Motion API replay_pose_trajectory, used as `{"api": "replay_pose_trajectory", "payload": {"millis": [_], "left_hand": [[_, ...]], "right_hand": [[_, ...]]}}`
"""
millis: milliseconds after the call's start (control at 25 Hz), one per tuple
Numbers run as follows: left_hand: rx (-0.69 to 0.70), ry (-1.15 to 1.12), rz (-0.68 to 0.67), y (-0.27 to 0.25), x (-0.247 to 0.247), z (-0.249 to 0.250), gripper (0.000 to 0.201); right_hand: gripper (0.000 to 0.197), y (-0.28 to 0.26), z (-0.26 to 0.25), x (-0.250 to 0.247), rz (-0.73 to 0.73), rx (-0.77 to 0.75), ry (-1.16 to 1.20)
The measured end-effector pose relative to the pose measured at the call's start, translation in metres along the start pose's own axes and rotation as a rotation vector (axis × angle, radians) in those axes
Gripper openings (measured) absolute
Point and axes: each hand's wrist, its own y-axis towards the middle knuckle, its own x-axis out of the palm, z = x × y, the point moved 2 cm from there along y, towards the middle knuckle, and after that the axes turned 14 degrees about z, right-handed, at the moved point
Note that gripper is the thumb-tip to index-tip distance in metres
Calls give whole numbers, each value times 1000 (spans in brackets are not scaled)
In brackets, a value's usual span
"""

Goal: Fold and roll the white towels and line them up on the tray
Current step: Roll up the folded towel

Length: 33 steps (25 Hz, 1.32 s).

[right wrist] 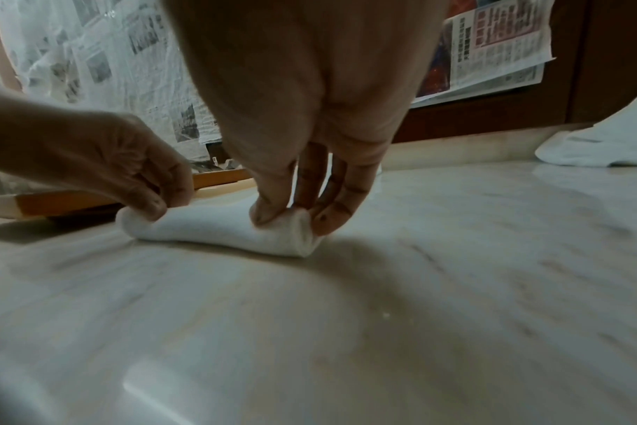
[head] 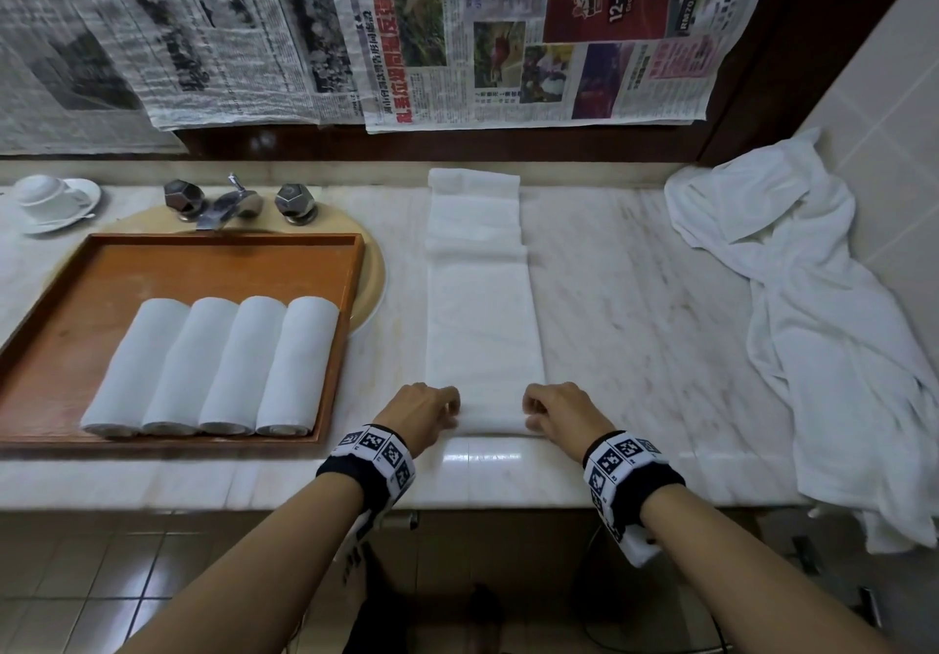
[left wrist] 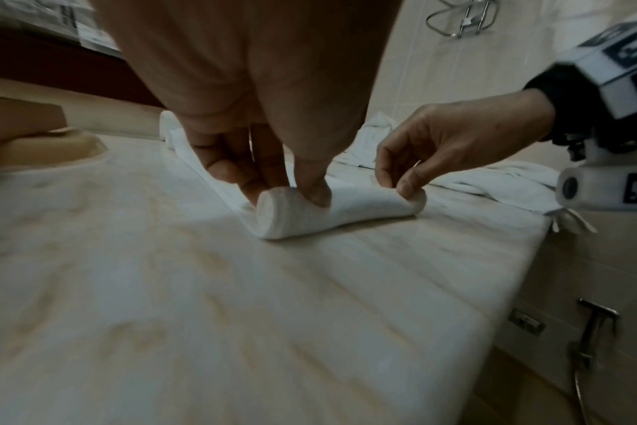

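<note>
A white towel (head: 482, 308), folded into a long narrow strip, lies on the marble counter and runs away from me. Its near end is curled into a small roll (head: 492, 420) (left wrist: 339, 212) (right wrist: 218, 230). My left hand (head: 452, 407) (left wrist: 284, 189) pinches the roll's left end, thumb in front and fingers behind. At the right end my right hand (head: 531, 407) (right wrist: 299, 214) pinches it the same way. Each wrist view also shows the other hand, the right hand (left wrist: 400, 184) and the left hand (right wrist: 157, 207). To the left, a wooden tray (head: 203, 259) holds several rolled white towels (head: 213, 369) side by side.
A heap of loose white towels (head: 823, 308) covers the counter's right end and hangs over its front edge. The tray sits over a sink basin (head: 375, 272) below a faucet (head: 233, 203). A cup and saucer (head: 51, 201) stand far left. Newspaper sheets (head: 355, 33) hang on the back wall.
</note>
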Motion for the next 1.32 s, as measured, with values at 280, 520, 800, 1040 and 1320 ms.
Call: {"api": "replay_pose_trajectory", "payload": {"millis": [280,520,800,1040,1320], "left_hand": [[9,3,159,-3,2,20,17],[-12,76,115,-6,10,27,29],[108,398,74,-4,7,28,20],[119,275,-13,-5,-6,22,23],[6,92,159,-2,-1,29,16]], "right_hand": [[21,-13,-15,24,186,-206,-167],[33,-14,-18,29,132,-272,-260],[32,2,-24,10,-53,-279,-439],[21,4,-16,-2,-115,-32,-90],[15,-3,-25,19,128,-183,-179]]}}
